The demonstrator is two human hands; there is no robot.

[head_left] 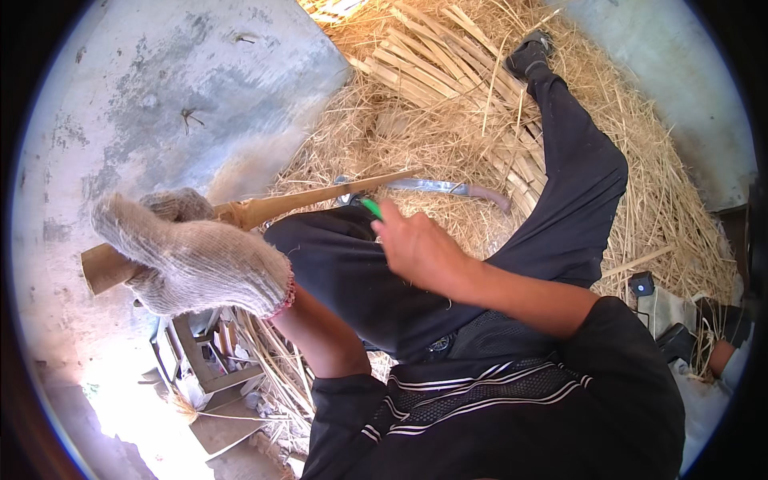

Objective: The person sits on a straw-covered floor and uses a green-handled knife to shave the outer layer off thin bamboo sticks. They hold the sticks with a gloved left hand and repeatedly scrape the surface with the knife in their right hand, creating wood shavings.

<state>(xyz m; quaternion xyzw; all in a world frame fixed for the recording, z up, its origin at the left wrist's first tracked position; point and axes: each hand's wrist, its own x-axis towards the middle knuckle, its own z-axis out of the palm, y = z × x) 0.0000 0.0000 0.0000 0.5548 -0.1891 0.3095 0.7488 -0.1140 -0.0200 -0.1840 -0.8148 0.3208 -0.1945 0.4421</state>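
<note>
Tan tapering bamboo pole (300,202), seemingly unfinished, slants past the black-trousered left knee (308,240) — fingers of the grey-gloved left hand (204,256) clamped round it, bare right hand (420,248) gripping a green handle (371,208). Pale flat strips (406,74) (likely done) lie on golden straw (344,132).

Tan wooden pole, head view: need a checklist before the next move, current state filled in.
1. Left hand closed around the tan, round wooden pole: ok, near its thick end.
2. Left hand covered: ok, off-white knitted glove.
3. Right hand covered: not ok, bare.
4. Slim green object held: ok, in the right hand; cannot tell what its far end is.
5. Long silver blade with a brown handle put away: not ok, lies bare on the yellow straw.
6. Pole braced on the black-trousered left leg: cannot tell, contact unclear.
</note>
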